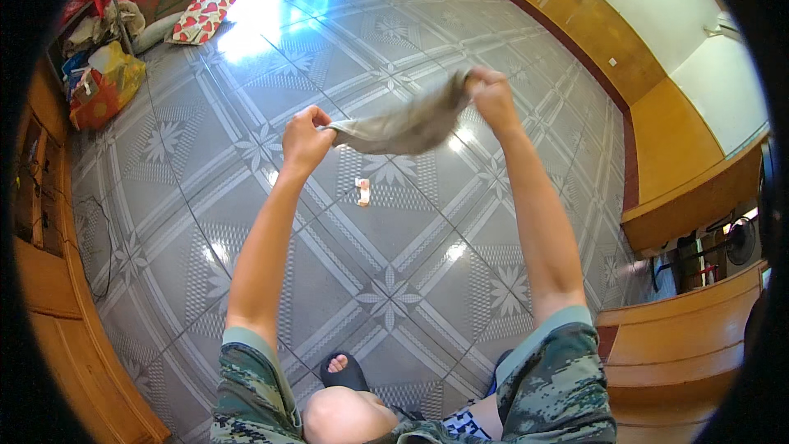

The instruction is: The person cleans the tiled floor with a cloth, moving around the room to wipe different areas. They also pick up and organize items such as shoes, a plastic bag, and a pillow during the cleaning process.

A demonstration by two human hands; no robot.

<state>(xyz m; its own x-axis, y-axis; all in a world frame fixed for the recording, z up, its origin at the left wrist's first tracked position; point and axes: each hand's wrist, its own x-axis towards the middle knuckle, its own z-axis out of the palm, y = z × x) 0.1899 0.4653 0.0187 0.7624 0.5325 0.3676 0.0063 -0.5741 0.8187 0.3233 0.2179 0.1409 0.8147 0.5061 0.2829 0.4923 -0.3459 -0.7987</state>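
Observation:
A greyish-brown cloth [400, 129] hangs stretched between my two hands above the tiled floor [394, 246]. My left hand [308, 139] pinches its left end between thumb and fingers. Higher up and to the right, my right hand [491, 97] grips the other end. The cloth sags in the middle and is blurred on its right half. Below it on the floor lies a small crumpled scrap, pale with pinkish-red marks [363, 192], apart from both hands.
A wooden cabinet [55, 283] runs along the left, with a thin black cable [106, 246] beside it. Bags [108, 83] and a heart-patterned bag [202, 15] lie at the far left. Wood panelling [672, 129] lines the right wall. My foot in a black slipper [345, 373] is below.

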